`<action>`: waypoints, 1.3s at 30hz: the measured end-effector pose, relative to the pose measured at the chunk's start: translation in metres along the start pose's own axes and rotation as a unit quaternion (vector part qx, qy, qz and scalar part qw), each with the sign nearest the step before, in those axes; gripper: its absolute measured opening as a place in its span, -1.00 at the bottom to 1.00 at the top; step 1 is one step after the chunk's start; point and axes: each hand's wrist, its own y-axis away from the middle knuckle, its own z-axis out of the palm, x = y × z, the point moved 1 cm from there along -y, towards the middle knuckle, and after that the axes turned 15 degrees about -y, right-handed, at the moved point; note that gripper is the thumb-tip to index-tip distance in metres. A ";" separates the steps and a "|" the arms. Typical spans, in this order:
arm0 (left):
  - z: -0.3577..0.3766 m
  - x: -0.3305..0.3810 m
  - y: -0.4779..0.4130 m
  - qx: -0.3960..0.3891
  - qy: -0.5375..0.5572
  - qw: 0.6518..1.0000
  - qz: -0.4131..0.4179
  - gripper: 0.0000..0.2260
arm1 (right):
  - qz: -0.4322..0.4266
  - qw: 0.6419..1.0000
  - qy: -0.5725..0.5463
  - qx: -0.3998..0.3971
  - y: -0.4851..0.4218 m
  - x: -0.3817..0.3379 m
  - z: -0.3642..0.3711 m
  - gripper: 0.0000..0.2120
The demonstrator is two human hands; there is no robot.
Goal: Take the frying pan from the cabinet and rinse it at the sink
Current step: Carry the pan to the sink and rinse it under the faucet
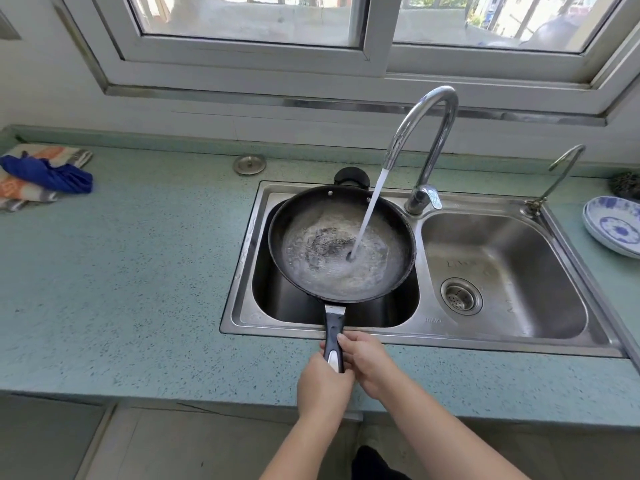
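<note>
Black and dulled with wear, the frying pan (341, 244) sits level over the left basin of the steel double sink (502, 336), its bowl covering most of that basin. A stream of water (369, 213) falls from the tall curved faucet (427, 133) at the pan's 1 o'clock and lands right of the pan's centre, where a shallow foamy pool spreads across the base. A small black loop handle (351, 174) sticks out at the pan's 12 o'clock, over the sink's far rim. The long handle (334, 336) runs toward 6 o'clock, crossing the sink's near rim.

Both hands are wrapped around that long handle. The left hand (323, 386) closes over its near end, and the right hand (365, 362) clasps it just ahead and from the right side, thumb laid along the grip. The two hands touch each other.

The right basin, at the pan's 3 o'clock, shows a round strainer drain (461, 295) in its floor. A thinner second tap (559, 174) rises at the sink's far right corner. Farther toward 3 o'clock, blue-and-white dishes (614, 226) are stacked on the speckled green countertop (121, 271), with a dark scrubber (625, 185) just behind them. At the pan's 11 o'clock a round metal cap (249, 164) lies flat on the counter. Well apart toward 9 to 10 o'clock, a blue cloth (48, 174) lies heaped on a striped towel (20, 192). A window (374, 36) spans the wall at 12 o'clock.
</note>
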 end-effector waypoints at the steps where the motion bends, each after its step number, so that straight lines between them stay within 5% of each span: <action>1: -0.001 0.001 0.000 -0.005 0.015 1.000 0.000 -0.77 | -0.002 1.000 0.003 -0.003 0.000 -0.001 -0.001 -0.74; 9: -0.012 -0.002 -0.001 -0.087 0.178 0.980 0.034 -0.95 | -0.007 0.998 -0.050 -0.047 0.005 -0.007 -0.007 -0.94; 14: -0.013 0.002 0.002 -0.158 0.309 0.938 0.011 -0.87 | 0.016 0.987 -0.141 -0.070 0.002 -0.013 -0.012 -0.77; 17: -0.013 0.006 0.005 -0.196 0.358 0.913 0.004 -0.84 | 0.025 0.984 -0.150 -0.093 0.002 -0.019 -0.014 -0.84; 39: -0.006 -0.014 -0.003 -0.220 0.368 0.903 0.011 -0.82 | 0.047 0.989 -0.117 -0.078 -0.005 -0.009 -0.009 -0.85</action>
